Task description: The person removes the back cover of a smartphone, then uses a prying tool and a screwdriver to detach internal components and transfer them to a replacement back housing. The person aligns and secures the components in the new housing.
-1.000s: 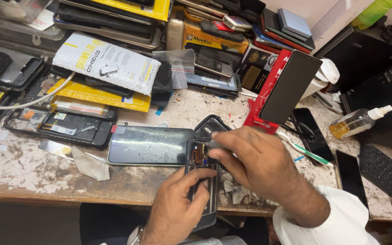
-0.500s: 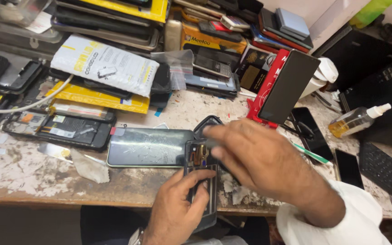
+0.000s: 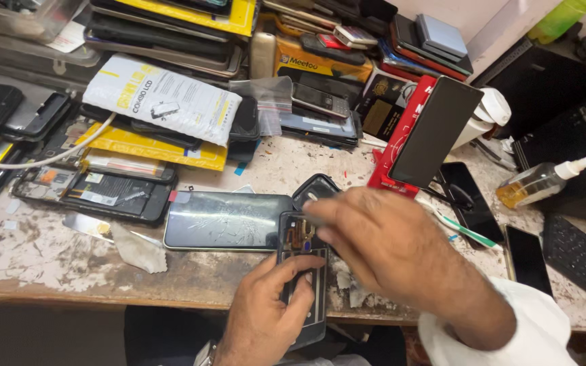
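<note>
Two hands at the worktop's (image 3: 49, 271) front edge, on one opened phone frame (image 3: 304, 271). Left hand (image 3: 266, 312) clamped around its lower half, thumb across the inside. Right hand (image 3: 388, 247) over its top end, fingertips (image 3: 317, 217) pinched together; whether they hold anything cannot be told. One cracked screen panel (image 3: 228, 220) lies just left of the frame, touching it. One spray bottle (image 3: 540, 181) near the right edge; one keyboard (image 3: 581, 257) at the right front corner. One dismantled phone (image 3: 120, 193) toward the left.
</note>
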Demonstrator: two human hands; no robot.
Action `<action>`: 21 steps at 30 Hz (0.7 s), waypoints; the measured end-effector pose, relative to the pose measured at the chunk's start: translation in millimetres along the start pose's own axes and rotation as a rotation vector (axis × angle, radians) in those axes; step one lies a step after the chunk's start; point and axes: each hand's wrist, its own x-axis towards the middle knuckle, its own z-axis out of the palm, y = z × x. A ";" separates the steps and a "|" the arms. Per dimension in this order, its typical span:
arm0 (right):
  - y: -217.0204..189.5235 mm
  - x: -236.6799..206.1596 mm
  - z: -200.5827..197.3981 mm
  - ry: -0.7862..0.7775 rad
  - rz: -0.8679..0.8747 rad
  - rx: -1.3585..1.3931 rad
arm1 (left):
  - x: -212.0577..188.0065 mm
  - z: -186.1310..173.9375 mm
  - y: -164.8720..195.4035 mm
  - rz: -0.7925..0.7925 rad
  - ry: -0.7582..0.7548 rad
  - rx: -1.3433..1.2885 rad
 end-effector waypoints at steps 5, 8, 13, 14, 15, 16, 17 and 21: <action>1.1 -0.2 -3.0 0.062 -0.099 0.043 | 1.1 2.5 0.8 -0.090 -0.007 -0.005; -0.2 -0.3 -3.8 0.000 0.027 -0.022 | 0.5 5.2 0.5 0.002 0.002 0.010; -1.3 0.5 -2.5 -0.060 0.189 -0.015 | 0.0 4.1 -0.3 0.003 -0.006 0.019; -1.3 0.4 -3.2 -0.018 0.076 0.047 | 0.8 4.5 -0.4 0.031 -0.005 0.027; -1.4 1.1 -3.4 0.025 -0.048 0.112 | 1.3 3.6 -0.6 0.060 0.004 0.038; -1.5 1.5 -4.4 0.061 -0.174 0.186 | 0.8 2.6 -0.5 0.079 0.017 0.052; -2.4 2.7 -3.9 0.043 -0.080 0.142 | -0.6 2.5 -0.1 0.026 0.014 0.054; -4.4 6.4 -5.2 0.055 -0.079 0.134 | 0.6 3.7 -0.8 0.064 0.011 0.061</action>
